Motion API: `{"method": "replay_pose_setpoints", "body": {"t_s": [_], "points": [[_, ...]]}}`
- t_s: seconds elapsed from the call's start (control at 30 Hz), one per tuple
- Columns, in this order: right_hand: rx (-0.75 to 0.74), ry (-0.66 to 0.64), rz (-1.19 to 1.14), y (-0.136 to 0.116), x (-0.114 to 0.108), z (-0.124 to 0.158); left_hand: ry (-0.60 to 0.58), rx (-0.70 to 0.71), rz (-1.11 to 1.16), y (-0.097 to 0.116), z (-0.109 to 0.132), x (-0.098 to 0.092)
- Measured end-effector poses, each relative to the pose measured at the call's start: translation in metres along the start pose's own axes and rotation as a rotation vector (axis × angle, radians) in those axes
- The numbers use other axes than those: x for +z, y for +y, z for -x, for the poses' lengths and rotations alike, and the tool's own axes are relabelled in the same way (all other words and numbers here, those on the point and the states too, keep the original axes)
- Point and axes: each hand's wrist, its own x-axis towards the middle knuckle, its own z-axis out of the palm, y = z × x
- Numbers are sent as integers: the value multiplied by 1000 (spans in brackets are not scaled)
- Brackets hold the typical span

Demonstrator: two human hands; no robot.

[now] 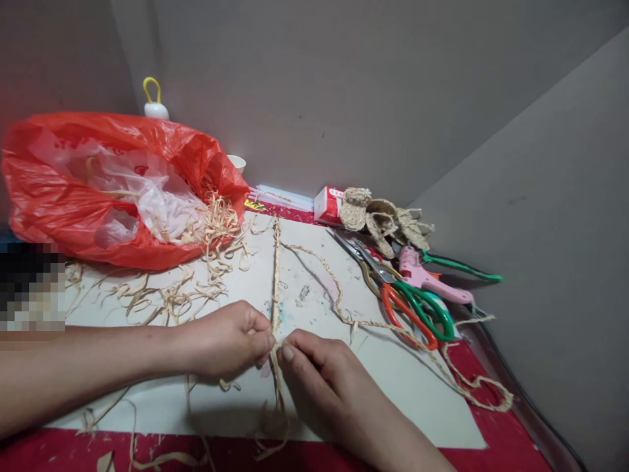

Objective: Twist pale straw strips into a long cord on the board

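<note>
A pale straw braid (276, 278) runs straight up the middle of a white board (417, 387). My left hand (234, 337) pinches it near its lower end, thumb against forefinger. Close on the other side, my right hand (319, 367) is closed with thumb and forefinger together at the loose strands (278, 387) below the braid. Those strands trail down toward the front edge of the board. A thinner braided cord (337, 288) curves off from near the top of the straight braid and runs to the right, looping past the board's edge.
A red plastic bag (63, 216) with straw strips spilling out stands at left; loose strips (171, 295) litter the board. On the right lie scissors (417, 314), a pink glue gun (432, 278), woven straw pieces (381, 219) and a red-and-white box (327, 204). Grey walls (344, 98) enclose the back.
</note>
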Motion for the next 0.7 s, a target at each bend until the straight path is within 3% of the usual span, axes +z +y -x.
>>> {"method": "replay_pose_setpoints", "body": {"t_s": [0.2,0.33,0.5,0.63,0.7], "points": [[14,38,-81,-5,18,6,34,35,81,-4,1,7],[-119,19,89,-6,29,10,-14,49,228,-3,3,9],[-184,19,340,-5,29,10,-32,111,416,-6,4,13],[-305,38,497,3,39,7,10,98,347,-7,2,13],[-388,-11,532,7,48,5,37,90,242,-6,1,12]]}}
